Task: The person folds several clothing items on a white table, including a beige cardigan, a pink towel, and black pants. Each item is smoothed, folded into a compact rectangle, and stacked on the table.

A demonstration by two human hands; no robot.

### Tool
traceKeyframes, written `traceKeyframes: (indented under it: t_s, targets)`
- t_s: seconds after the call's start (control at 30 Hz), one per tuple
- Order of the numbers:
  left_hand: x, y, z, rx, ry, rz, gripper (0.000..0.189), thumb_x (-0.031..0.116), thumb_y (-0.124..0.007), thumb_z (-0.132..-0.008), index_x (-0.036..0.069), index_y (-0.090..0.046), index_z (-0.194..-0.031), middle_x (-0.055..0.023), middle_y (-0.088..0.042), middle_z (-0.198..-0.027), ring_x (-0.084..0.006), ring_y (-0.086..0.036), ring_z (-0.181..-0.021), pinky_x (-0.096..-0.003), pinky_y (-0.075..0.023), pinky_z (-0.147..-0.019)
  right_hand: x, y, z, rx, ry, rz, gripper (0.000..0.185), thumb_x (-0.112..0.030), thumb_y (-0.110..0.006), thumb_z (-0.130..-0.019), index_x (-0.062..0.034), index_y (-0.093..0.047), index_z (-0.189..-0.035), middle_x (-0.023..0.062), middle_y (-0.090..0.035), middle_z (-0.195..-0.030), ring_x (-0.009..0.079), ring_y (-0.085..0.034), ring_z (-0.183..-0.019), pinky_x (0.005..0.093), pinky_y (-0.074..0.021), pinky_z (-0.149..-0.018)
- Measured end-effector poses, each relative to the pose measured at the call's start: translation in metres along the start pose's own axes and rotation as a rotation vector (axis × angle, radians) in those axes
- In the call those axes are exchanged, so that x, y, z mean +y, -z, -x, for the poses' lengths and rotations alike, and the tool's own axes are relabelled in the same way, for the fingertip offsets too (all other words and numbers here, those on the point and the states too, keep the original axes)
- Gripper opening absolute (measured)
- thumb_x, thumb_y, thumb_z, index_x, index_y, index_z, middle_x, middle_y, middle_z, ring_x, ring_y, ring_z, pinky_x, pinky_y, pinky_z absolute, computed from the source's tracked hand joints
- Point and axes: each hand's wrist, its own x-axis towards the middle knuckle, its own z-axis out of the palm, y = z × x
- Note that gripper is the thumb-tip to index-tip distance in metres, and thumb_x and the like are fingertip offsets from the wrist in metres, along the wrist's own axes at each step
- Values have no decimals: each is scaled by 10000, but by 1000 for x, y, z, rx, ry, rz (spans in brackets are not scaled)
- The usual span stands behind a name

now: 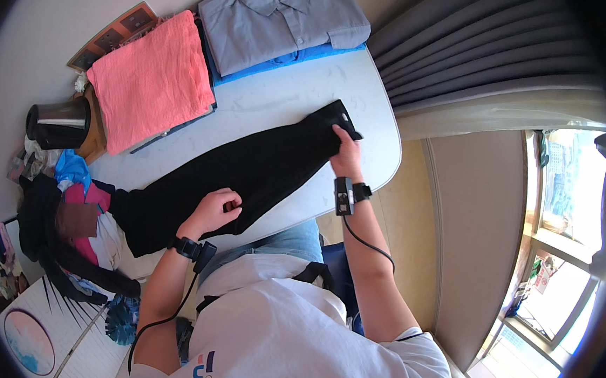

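A long black garment (241, 169) lies stretched slantwise across the white table (376, 115). My right hand (346, 152) grips its narrow right end, close to a small white tag, with the thumb on top. Over the garment's lower middle is my left hand (216, 209), fingers curled; whether it pinches any cloth cannot be told. Beyond the garment lie a folded pink cloth (152, 78) and a folded grey collared shirt (288, 24), the shirt on top of blue cloth (312, 55).
A heap of mixed clothes (79, 221) borders the garment's left end. Behind it stands a dark glossy container (59, 123) beside a wooden object (96, 122). Wall sockets (110, 38) are behind the pink cloth. A grey curtain (481, 48) hangs near the table's right edge.
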Motion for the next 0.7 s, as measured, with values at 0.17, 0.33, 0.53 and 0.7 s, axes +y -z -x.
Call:
traceKeyframes:
  t_s: [0.17, 0.33, 0.53, 0.7]
  targets:
    - [10, 5, 2, -74, -9, 3, 73, 59, -683, -813, 29, -626, -847, -40, -570, -799, -127, -581, -665, -245, -473, -607, -29, 15, 6, -35, 83, 221, 289, -31, -625, -877, 15, -609, -1162, 91, -670, -1057, 192, -648, -942, 288, -520, -819]
    - [-7, 15, 8, 12, 57, 18, 67, 72, -663, -837, 40, -655, -895, -52, -613, -810, -115, -593, -690, -241, -483, -629, -28, 40, -13, 67, 124, 507, 391, -30, -650, -864, 26, -573, -1243, 49, -659, -945, 125, -615, -817, 237, -496, -702]
    - [-67, 86, 52, 769, 249, -191, 224, -45, -581, -816, 50, -629, -1013, -102, -630, -909, -237, -622, -801, -317, -498, -699, -41, 33, -27, 96, 406, 1162, 526, -96, -726, -814, -69, -537, -1304, 9, -626, -783, 85, -533, -698, 239, -443, -646]
    - [-109, 134, 105, 823, 255, -583, 439, -110, -521, -689, 78, -615, -1074, -146, -582, -1079, -366, -534, -1062, -427, -460, -903, -46, 6, -39, -5, 529, 1582, 679, -63, -654, -732, -201, -472, -1371, 139, -613, -932, 279, -609, -811, 405, -506, -755]
